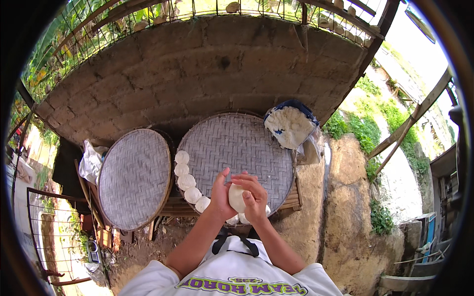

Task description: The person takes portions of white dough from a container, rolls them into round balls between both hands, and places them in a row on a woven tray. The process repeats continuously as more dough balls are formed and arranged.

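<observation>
Between my two palms sits a round white dough ball (237, 198), above the near edge of a woven bamboo tray (232, 140). My left hand (223, 197) cups it from the left, fingers pointing up. My right hand (255, 197) curls round it from the right, its fingers bent over the top. A curved row of white dough balls (186, 182) lines the tray's left and near rim; my hands and wrists hide part of that row. At the tray's far right stands a blue-rimmed container of crumbly white dough (290, 127).
A second round woven tray (136, 177) leans at the left beside a white plastic bag (92, 163). Behind both trays rises a block wall (217, 64) topped with wire mesh. Bamboo slats (294, 196) support the large tray. Bare ground (345, 207) lies at the right.
</observation>
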Action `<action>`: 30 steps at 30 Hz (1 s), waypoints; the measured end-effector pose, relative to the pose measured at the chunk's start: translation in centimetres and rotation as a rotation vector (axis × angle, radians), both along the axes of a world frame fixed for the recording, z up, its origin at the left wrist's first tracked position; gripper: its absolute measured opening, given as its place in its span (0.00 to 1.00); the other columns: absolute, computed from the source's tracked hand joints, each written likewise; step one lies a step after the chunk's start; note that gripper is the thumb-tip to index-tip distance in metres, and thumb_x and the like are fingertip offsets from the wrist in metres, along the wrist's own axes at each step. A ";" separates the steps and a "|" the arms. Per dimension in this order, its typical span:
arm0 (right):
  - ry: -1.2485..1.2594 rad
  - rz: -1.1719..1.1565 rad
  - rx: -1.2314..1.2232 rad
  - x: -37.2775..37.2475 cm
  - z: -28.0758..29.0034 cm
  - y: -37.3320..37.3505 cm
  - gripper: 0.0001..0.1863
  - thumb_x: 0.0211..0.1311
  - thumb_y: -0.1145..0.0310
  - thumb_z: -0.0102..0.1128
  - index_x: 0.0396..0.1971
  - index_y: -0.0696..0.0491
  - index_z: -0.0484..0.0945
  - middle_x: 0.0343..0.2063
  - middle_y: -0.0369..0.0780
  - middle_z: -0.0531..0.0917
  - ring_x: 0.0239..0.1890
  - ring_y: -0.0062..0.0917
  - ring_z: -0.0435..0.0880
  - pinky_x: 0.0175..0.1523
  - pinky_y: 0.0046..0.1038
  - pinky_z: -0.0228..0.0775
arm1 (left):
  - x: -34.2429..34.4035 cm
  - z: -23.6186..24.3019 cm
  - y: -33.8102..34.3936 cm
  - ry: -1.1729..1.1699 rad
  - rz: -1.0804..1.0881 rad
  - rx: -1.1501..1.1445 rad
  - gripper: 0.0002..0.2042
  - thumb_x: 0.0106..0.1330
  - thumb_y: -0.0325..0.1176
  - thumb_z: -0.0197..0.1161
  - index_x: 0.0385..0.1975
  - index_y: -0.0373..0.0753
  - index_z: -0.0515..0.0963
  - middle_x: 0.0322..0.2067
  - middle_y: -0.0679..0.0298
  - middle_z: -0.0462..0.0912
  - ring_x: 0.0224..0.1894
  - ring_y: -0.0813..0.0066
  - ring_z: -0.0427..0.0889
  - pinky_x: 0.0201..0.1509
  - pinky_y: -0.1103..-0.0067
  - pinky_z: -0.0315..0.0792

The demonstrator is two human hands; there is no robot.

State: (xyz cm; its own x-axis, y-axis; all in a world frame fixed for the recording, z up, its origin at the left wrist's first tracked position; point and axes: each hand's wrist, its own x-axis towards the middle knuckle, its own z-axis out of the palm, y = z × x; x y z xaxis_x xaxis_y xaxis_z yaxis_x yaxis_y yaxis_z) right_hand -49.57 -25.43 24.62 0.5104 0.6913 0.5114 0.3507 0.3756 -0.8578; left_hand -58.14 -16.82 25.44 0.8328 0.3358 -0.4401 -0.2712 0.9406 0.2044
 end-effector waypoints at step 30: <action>0.722 0.117 -0.056 -0.7 0.2 -0.1 0.35 0.73 0.40 0.46 0.49 0.60 0.82 0.51 0.45 0.85 0.52 0.35 0.86 0.61 0.36 0.76 | 0.9 -0.6 0.8 -0.063 0.021 -0.006 0.28 0.77 0.60 0.41 0.56 0.41 0.73 0.62 0.52 0.77 0.66 0.53 0.75 0.74 0.55 0.65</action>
State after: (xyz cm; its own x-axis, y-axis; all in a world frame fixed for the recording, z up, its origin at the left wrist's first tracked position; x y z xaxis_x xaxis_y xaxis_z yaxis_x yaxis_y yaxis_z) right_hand -50.23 -25.52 24.82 0.6279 0.7773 0.0379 -0.3487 0.3245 -0.8793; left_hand -57.24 -16.01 24.82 0.8517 0.3509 -0.3893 -0.3029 0.9357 0.1808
